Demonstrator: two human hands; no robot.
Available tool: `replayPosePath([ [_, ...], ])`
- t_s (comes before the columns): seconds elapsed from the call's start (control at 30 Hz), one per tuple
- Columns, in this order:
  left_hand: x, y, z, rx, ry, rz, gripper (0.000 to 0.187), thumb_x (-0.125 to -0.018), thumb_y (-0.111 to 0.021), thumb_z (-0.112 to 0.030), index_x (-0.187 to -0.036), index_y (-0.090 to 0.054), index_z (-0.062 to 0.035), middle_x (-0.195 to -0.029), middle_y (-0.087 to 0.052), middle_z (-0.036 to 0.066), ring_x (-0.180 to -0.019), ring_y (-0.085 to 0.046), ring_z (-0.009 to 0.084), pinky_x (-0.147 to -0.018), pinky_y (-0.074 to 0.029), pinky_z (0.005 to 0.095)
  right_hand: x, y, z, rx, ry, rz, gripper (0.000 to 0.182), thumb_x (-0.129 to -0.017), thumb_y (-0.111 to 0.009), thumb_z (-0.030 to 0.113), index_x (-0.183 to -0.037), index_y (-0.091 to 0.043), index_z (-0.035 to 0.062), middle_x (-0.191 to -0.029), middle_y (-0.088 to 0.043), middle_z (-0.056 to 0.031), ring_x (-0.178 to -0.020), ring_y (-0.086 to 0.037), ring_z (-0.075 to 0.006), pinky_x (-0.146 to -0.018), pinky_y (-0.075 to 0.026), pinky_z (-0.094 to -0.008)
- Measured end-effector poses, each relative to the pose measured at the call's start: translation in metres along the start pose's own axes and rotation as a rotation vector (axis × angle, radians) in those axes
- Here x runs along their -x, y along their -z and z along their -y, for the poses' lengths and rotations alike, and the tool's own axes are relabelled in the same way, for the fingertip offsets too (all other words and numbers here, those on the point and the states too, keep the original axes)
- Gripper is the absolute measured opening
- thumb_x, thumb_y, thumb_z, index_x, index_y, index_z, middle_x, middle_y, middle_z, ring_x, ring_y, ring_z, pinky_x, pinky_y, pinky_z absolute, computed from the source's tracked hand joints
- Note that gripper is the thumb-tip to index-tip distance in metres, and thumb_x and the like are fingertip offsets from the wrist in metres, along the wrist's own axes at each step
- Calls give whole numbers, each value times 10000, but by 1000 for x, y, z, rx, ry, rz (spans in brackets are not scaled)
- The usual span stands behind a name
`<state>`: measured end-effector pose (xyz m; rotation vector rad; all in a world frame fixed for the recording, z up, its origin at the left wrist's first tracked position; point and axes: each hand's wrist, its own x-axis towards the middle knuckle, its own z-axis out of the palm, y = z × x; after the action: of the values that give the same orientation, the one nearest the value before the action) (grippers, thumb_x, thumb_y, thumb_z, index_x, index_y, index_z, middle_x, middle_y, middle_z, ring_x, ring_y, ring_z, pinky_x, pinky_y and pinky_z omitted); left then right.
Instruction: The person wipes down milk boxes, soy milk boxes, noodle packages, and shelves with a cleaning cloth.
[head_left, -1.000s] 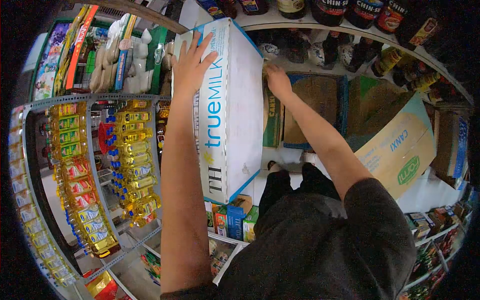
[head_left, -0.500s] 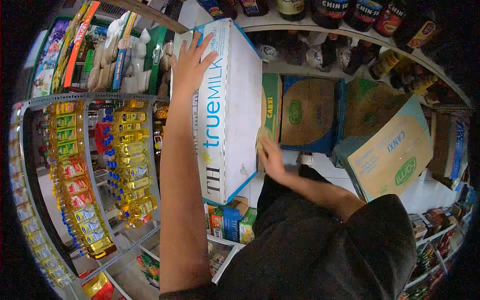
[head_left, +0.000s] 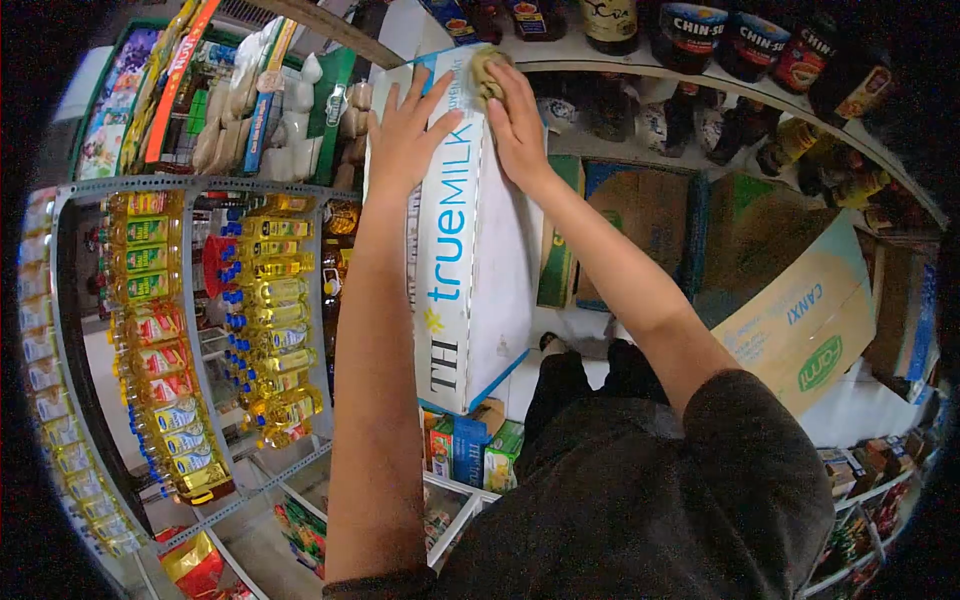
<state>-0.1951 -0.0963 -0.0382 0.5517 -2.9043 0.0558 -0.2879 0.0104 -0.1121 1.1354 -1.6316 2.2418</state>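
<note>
A long white TH true MILK carton point(head_left: 450, 290) with blue edges stands in front of me, its printed side facing up toward the camera. My left hand point(head_left: 405, 138) lies on the carton's far left part, fingers spread over the lettering. At the far right edge of the same carton, my right hand point(head_left: 517, 135) presses a crumpled yellowish-brown cloth point(head_left: 488, 78) against the surface. The fingers of that hand are bent over the cloth.
Brown Fami cartons point(head_left: 800, 320) stand to the right. Dark sauce bottles point(head_left: 690, 35) line a shelf at the top. Cooking oil bottles point(head_left: 280, 310) fill metal racks on the left. Small drink cartons point(head_left: 470, 445) sit below the white carton.
My right hand has moved with the cloth from the carton's right side up to its far top edge. The left hand stays spread on the carton.
</note>
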Motion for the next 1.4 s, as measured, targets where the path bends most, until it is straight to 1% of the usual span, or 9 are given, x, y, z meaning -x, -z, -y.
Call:
replayPosePath([
  [0.2,3,0,0,29,0,-15,509,-849,-380,-497,-1329,-326,-338,-1427,-246,39,-1283,-228,376,-989,-139,601,97,11,-79,139,-552,-77,434,-895,-383,192,-1294,-341,24,-1339,-324,-192,-1256,-269,-347,-1051,-193,-388],
  [0.27,0,0,0,27,-12,-15,507,-850,-380,-493,-1329,-326,-337,-1426,-247,40,-1283,-227,376,-988,-139,603,133,25,-75,205,-657,58,461,-904,-359,206,-1319,-297,16,-1376,-261,-196,-1293,-204,-338,-1065,-159,-384],
  [0.5,1,-3,4,16,-11,-19,522,-845,-377,-507,-1335,-312,-340,-1426,-249,36,-1283,-233,368,-980,-162,592,98,13,83,45,-384,159,513,-876,-404,206,-1337,-272,24,-1397,-213,-194,-1308,-166,-340,-1065,-147,-384],
  [0.67,-1,-4,6,21,-48,-28,527,-839,-375,-516,-1332,-319,-337,-1424,-253,35,-1278,-241,372,-966,-178,592,45,12,28,29,-409,88,485,-886,-396,200,-1312,-287,-4,-1377,-225,-218,-1282,-215,-353,-1053,-183,-386],
  [0.83,-1,-5,4,39,-8,-38,528,-829,-373,-551,-1317,-342,-351,-1421,-259,28,-1283,-234,358,-981,-135,605,149,22,-28,187,-706,92,488,-901,-373,202,-1304,-261,-50,-1362,-222,-246,-1283,-194,-360,-1051,-190,-393],
  [0.93,0,-6,6,82,-6,-48,526,-819,-393,-561,-1304,-362,-360,-1415,-273,27,-1288,-223,351,-986,-102,616,185,15,56,236,-860,158,549,-888,-390,202,-1347,-195,-29,-1398,-157,-234,-1314,-103,-357,-1071,-120,-399],
  [1.07,1,-7,6,96,-10,-57,526,-811,-402,-561,-1298,-369,-364,-1413,-277,24,-1288,-226,352,-990,-104,610,151,19,140,0,-634,206,586,-867,-425,216,-1369,-191,26,-1416,-126,-216,-1320,-83,-362,-1073,-88,-401],
  [1.23,-1,-7,7,79,-1,-40,530,-809,-400,-564,-1299,-367,-365,-1413,-277,22,-1289,-227,350,-993,-102,606,90,12,88,-42,-394,153,571,-870,-429,230,-1364,-217,36,-1409,-160,-201,-1312,-134,-356,-1068,-119,-398],
  [1.4,-1,-9,7,78,-3,-40,540,-808,-389,-583,-1306,-354,-375,-1419,-265,9,-1294,-220,344,-996,-94,606,141,16,6,101,-721,26,508,-913,-357,255,-1332,-251,-12,-1390,-213,-198,-1301,-171,-336,-1069,-132,-393],
])
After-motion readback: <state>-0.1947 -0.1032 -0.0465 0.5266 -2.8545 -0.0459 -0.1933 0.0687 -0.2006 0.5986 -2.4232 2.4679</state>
